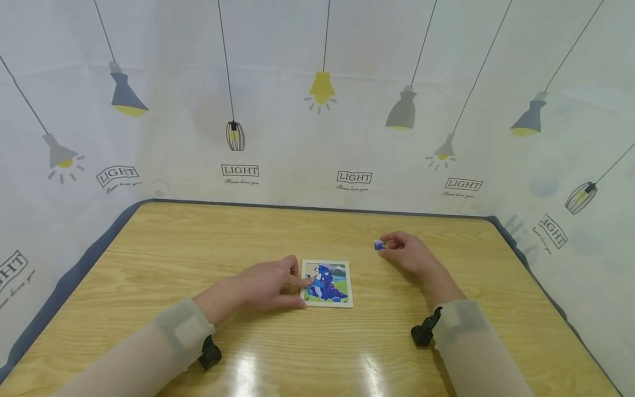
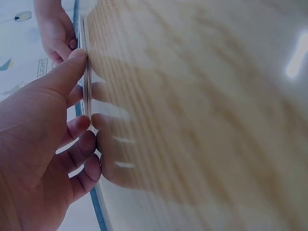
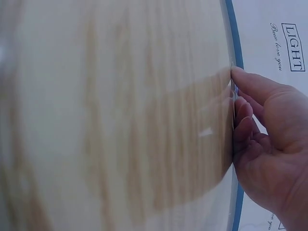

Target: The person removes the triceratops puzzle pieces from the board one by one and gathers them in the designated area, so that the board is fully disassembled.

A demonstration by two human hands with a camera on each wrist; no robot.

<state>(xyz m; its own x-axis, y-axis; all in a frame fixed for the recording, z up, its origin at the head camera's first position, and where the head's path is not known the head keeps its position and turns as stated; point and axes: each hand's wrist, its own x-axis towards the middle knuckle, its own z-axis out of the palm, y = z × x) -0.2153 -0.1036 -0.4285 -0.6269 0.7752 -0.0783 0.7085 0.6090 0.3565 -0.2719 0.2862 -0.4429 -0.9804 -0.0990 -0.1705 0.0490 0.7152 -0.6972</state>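
Note:
A square picture puzzle (image 1: 327, 298) with a pale frame lies flat near the middle of the table, showing a blue dinosaur before green grass and water. A plain beige patch shows at its upper left. My left hand (image 1: 270, 284) rests at its left side, the index finger reaching onto the picture and the thumb at the near left corner. In the left wrist view, the other fingertips (image 2: 92, 168) touch the tabletop. Farther back and to the right, my right hand (image 1: 408, 252) pinches a small blue and pale puzzle piece (image 1: 379, 245) between thumb and fingers, low over the wood.
The wood-grain table (image 1: 213, 231) has a dark blue edge (image 1: 238, 204). Pale sheeting (image 1: 278, 149) printed with hanging lamps stands behind it and along both sides. A black wrist device (image 1: 210, 353) sits at the left cuff, and another black wrist device (image 1: 424, 332) at the right.

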